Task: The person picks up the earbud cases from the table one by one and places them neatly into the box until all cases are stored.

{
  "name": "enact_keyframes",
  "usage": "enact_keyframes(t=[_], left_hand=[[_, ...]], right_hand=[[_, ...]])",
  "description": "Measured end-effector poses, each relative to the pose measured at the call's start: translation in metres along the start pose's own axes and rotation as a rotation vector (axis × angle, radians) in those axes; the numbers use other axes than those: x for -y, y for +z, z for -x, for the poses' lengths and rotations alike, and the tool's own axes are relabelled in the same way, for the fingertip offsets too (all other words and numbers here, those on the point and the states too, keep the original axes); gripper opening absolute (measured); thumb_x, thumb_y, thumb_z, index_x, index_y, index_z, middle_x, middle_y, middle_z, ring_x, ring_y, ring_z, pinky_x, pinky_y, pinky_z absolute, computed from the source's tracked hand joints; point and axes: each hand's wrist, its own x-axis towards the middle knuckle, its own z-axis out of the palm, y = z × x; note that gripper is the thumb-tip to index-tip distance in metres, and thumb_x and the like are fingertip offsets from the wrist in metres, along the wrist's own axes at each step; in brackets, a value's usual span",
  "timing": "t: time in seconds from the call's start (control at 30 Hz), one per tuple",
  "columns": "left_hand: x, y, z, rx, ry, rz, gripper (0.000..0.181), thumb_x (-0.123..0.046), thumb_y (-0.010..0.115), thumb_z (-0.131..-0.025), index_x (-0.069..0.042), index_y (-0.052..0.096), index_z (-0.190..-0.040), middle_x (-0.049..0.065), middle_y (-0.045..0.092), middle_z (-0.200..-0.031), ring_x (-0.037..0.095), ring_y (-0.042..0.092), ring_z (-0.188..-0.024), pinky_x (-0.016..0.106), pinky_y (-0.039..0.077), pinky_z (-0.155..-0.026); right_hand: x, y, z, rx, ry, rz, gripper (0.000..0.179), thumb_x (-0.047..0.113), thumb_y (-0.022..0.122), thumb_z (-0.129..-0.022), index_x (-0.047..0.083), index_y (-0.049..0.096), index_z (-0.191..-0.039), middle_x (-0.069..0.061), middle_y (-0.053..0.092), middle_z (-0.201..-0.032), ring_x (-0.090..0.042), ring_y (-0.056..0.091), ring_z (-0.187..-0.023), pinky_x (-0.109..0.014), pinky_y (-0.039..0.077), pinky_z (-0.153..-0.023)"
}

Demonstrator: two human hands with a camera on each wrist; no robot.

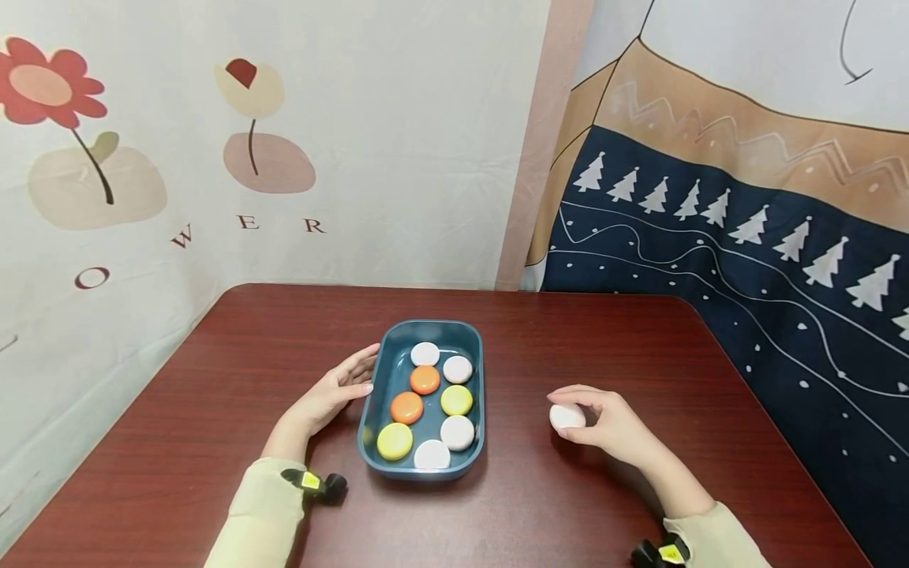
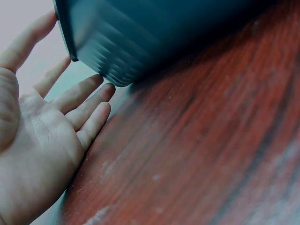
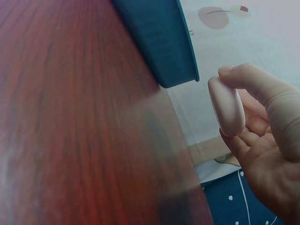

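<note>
In the head view a dark teal rectangular tray (image 1: 420, 473) stands on the table. Inside lie several glossy round discs: white discs (image 1: 457, 432), yellow discs (image 1: 394, 441) and orange discs (image 1: 407, 408). My left hand (image 1: 328, 401) is at the tray's left side, thumb at the rim. The left wrist view shows its fingers fairly straight, with fingertips against the tray's ribbed wall (image 2: 119, 51). To the right of the tray, my right hand (image 1: 614, 424) pinches a white round disc (image 1: 567, 416) by its edges. The right wrist view shows this disc (image 3: 227, 107) on edge, between thumb and fingers.
The dark red wooden table (image 1: 568, 521) has rounded far corners. Behind it hangs a pale cloth (image 1: 398, 142) with flower prints. A cloth with white trees on dark blue (image 1: 667, 260) hangs at the right. Each wrist wears a black camera (image 1: 331, 487).
</note>
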Motion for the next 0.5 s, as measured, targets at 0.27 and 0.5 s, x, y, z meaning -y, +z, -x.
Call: enact_keyframes(t=[0.27,0.5], left_hand=[[0.001,0.0,0.0,0.0,0.003,-0.002,0.069,-0.002,0.057,-0.092,-0.007,0.022,-0.152,0.02,0.025,-0.152,0.034,0.029,-0.136,0.022,0.036,-0.099],[0.0,0.0,-0.001,-0.002,0.0,0.005,0.07,-0.004,0.057,-0.092,-0.007,0.022,-0.152,0.02,0.025,-0.152,0.036,0.027,-0.136,0.021,0.036,-0.099]], right_hand=[[0.01,0.006,-0.009,-0.001,-0.02,-0.018,0.045,0.011,0.081,-0.077,0.003,0.067,-0.118,-0.005,0.063,-0.121,-0.016,0.057,-0.107,-0.027,0.048,-0.083],[0.023,0.011,-0.02,-0.011,-0.02,0.005,0.044,0.0,0.08,-0.075,0.002,0.067,-0.117,-0.008,0.064,-0.119,-0.018,0.057,-0.107,-0.028,0.048,-0.084]])
